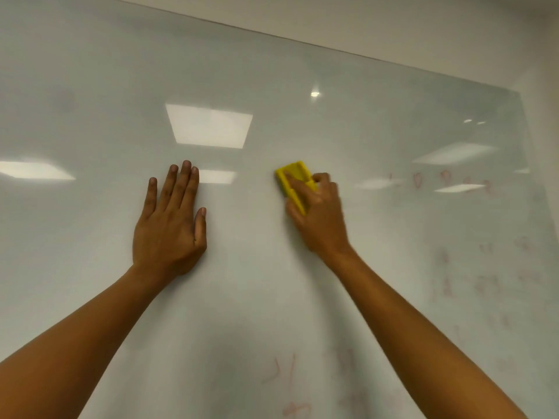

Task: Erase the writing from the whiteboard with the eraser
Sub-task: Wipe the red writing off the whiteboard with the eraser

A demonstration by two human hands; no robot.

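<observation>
- Wiping with the yellow eraser (295, 182), we grip it in our right hand (317, 213), fingers curled over its back, its face against the whiteboard (302, 122).
- We rest our left hand (171, 225) flat on the board, fingers straight, as a brace.
- Faint red writing (447, 179) remains to the right and below, so we should, in our judgement, carry firm overlapping strokes that way, keeping the eraser flat.

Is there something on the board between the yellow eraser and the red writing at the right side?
Nothing visible. The yellow plastic eraser, gripped by the right hand, has only bare glossy whiteboard between it and the faint red writing.
</observation>
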